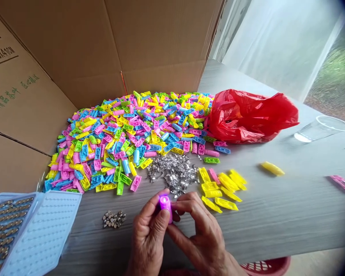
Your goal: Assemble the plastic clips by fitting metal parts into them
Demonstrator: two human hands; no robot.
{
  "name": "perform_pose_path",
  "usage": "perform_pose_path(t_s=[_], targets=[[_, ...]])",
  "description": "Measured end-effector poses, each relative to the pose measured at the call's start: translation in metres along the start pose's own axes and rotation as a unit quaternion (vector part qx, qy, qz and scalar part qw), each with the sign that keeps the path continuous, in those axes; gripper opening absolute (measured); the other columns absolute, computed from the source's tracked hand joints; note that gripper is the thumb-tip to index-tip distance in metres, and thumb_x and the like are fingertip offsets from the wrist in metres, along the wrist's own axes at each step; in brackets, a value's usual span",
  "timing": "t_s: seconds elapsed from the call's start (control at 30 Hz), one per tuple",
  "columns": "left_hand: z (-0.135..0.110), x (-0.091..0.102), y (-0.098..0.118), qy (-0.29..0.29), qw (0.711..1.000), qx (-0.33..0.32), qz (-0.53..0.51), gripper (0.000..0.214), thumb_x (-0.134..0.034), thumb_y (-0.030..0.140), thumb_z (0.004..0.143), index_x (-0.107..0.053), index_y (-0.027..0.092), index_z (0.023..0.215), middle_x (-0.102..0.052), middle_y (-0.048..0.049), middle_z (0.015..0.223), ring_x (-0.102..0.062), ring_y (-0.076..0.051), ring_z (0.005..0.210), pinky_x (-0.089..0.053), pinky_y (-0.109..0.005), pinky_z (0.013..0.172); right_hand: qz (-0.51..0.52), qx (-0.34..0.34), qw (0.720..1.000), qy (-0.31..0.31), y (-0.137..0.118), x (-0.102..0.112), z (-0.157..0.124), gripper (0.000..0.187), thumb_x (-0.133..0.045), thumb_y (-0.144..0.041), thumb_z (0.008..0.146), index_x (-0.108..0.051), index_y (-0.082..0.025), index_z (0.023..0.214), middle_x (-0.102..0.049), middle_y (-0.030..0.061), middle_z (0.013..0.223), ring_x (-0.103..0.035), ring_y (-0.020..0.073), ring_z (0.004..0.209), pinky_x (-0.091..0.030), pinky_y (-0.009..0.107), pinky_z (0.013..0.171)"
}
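A small pink plastic flashlight [166, 210] glows purple at its upper end, held upright near the front of the table. My left hand [150, 230] is closed around it, thumb in front and index finger behind. From the other side, my right hand [201, 230] pinches its lower part with thumb and fingers; these fingers partly hide the casing. Just beyond the hands lies a heap of small shiny metal pieces [175, 172]. Yellow plastic casing halves [228, 182] lie to the right of it, with one pink part [214, 175] among them.
A big pile of coloured casing parts [132, 134] leans toward the cardboard box [161, 46]. Button cells [114, 219] lie left of my hands, beside a blister tray [46, 230] of more cells. At right are a red plastic bag [253, 119] and a clear cup [323, 129].
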State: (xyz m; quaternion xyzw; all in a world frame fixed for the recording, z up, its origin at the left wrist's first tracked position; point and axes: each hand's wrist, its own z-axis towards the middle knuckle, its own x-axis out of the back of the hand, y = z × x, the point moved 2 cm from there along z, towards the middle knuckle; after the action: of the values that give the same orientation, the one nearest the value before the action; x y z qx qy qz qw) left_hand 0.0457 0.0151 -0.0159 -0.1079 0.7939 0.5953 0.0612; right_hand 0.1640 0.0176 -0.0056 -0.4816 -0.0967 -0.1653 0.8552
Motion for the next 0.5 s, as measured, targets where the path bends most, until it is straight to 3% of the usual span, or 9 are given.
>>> perform_pose_path(t_s=[0.4,0.5], targets=[[0.0001,-0.0009,0.0003,0.034,0.997,0.064,-0.024,0.046,-0.073,0.042,0.072,-0.070,0.020,0.111,-0.075,-0.0056,0.088,-0.068,-0.024,0.087,-0.053,-0.030,0.080,-0.003,0.011,1.000,-0.006,0.0015,0.0017,0.0018,0.022,-0.063,-0.012,0.080,-0.057,-0.020,0.099,-0.055,0.0020,0.077,-0.054,0.0157,0.069,-0.050,0.029,0.060],[0.0040,-0.0050,0.0006,0.051,0.995,0.078,-0.040,0.049,-0.074,0.042,0.071,-0.066,0.022,0.115,-0.076,-0.0039,0.093,-0.067,-0.026,0.096,-0.052,-0.029,0.085,-0.024,0.035,0.999,0.027,0.0004,-0.0002,0.0052,0.020,-0.063,-0.014,0.078,-0.057,-0.020,0.096,-0.057,0.0020,0.073,-0.054,0.0156,0.066,-0.048,0.029,0.058]])
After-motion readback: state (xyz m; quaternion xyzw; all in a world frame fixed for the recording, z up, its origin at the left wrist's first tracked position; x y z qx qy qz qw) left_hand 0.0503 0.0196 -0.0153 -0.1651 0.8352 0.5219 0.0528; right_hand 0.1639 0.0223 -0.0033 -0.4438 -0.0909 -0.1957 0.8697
